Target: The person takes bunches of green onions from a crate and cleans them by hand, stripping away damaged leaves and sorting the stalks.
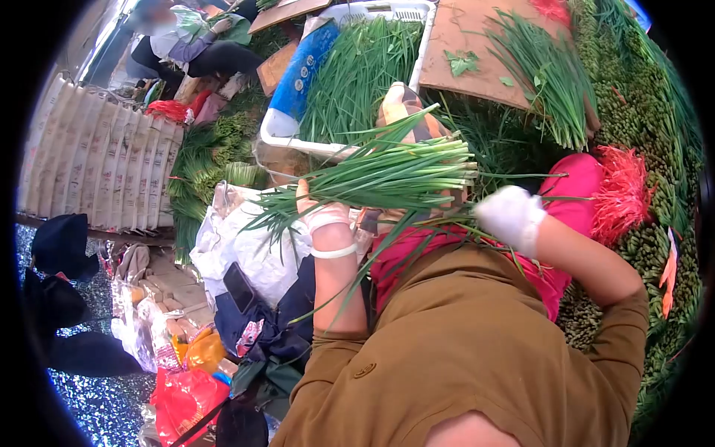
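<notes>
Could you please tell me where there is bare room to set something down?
The brown board has a bare patch between the white crate and the loose stalks, broken by some leaves. Crowded: the crate, filled with greens; the far right, heaped with bundles; the lower left, around the red bag; and the middle, around the green bunch.

The left hand [325, 214] points forward, partly hidden; the right hand [512, 216] blurs, right elbow [629, 289] bent outward.

Green stalks [387, 177] were held in the left hand [326, 214]; the right hand [511, 216] was seen at their four o'clock, a crate [286, 136] at eleven.
</notes>
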The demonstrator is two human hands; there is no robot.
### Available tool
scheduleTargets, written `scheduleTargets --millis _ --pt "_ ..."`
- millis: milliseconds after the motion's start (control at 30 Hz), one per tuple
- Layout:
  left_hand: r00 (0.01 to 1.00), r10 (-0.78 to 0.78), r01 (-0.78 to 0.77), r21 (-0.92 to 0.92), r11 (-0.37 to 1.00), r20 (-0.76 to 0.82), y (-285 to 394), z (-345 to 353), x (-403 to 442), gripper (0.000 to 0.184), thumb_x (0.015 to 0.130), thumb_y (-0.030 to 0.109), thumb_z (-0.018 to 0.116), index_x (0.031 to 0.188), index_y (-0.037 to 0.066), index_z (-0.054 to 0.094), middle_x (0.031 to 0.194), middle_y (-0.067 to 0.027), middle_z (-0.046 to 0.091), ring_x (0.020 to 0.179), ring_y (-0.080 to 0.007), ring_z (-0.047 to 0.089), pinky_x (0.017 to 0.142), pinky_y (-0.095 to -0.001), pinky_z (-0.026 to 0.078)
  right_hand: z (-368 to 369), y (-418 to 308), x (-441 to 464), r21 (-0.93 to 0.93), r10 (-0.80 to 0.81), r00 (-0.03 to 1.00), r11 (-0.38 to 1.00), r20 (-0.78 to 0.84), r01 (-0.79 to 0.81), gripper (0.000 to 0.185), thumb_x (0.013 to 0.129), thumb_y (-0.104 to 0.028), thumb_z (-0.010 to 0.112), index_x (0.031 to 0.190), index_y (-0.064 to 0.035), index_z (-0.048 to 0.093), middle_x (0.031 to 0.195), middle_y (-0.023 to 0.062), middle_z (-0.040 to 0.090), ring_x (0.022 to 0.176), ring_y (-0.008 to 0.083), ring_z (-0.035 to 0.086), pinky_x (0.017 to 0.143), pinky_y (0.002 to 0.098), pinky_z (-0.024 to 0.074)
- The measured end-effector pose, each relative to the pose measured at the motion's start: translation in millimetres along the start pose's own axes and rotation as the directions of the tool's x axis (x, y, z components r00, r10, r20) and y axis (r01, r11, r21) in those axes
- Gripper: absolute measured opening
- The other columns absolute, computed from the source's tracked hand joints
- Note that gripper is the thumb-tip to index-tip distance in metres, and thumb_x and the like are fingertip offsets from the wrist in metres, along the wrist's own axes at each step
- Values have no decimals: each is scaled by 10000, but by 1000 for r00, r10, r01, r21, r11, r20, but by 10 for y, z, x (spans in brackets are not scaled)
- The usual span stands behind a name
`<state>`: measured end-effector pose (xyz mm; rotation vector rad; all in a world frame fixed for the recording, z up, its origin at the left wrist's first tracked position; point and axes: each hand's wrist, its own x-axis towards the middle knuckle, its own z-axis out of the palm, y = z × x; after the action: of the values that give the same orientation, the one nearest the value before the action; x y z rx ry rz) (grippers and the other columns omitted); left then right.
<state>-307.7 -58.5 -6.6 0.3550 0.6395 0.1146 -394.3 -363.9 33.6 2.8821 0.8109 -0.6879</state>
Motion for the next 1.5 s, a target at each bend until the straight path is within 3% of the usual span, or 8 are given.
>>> scheduleTargets --millis 67,200,333,633,800,1000,1200,1500 --pt "998 19 -21 -27 999 -63 -41 28 0 482 940 400 383 1237 42 508 1276 -217 519 1185 -421 484 979 -648 371 277 341 -257 -222 238 926 959 292 -176 112 758 -127 630 829 -79 703 790 86 687 752 256 690 648 361 553" --pt "999 16 -16 6 1000 -47 -78 -27 40 561 935 438 334 1336 55 423 1364 -252 428 1244 -472 419 990 -699 329 7 319 -379 15 109 960 994 -256 -109 163 759 -227 648 692 -81 675 690 116 651 713 277 671 629 390 533" --pt "1000 24 -24 15 1000 -13 -44 -5 -26 568 934 426 334 1332 30 418 1340 -263 443 1225 -478 437 979 -694 350 -204 36 88 46 -96 687 982 -721 185 124 773 -198 645 705 -102 607 681 96 593 640 259 630 585 379 501" --pt "996 67 -64 -48 997 55 -10 -132 -85 290 929 333 517 934 55 601 928 -135 649 904 -331 621 867 -558 495 -244 -46 1053 436 156 628 841 -762 320 164 771 -209 677 823 -67 613 747 123 613 708 303 619 646 374 497" --pt "980 46 -36 -54 998 192 6 -429 195 253 905 312 552 901 65 605 928 -118 653 894 -317 620 872 -548 496 -606 -32 632 807 482 745 -122 -461 578 128 863 -181 628 835 -57 612 711 8 583 623 109 537 611 256 438" --pt "998 51 -51 -6 999 22 -118 -156 -186 235 880 297 565 924 71 614 943 -110 652 911 -316 616 875 -560 484 -931 470 -175 467 548 505 -220 -667 856 231 924 -277 569 830 -67 588 671 -34 479 582 54 389 558 214 319" --pt "995 82 -84 35 996 55 -103 -306 -128 249 908 336 544 846 98 582 861 -68 625 855 -257 600 828 -460 509 -706 656 -217 568 415 458 778 -786 268 262 869 -268 611 832 -10 646 741 93 602 650 197 582 646 313 468" --pt "990 86 -88 19 996 108 -94 -286 -217 270 897 331 570 887 62 585 911 -99 635 882 -285 601 843 -480 507 -160 120 562 217 173 944 969 -280 -113 175 796 -267 629 814 -105 695 719 128 649 743 312 658 683 398 524"
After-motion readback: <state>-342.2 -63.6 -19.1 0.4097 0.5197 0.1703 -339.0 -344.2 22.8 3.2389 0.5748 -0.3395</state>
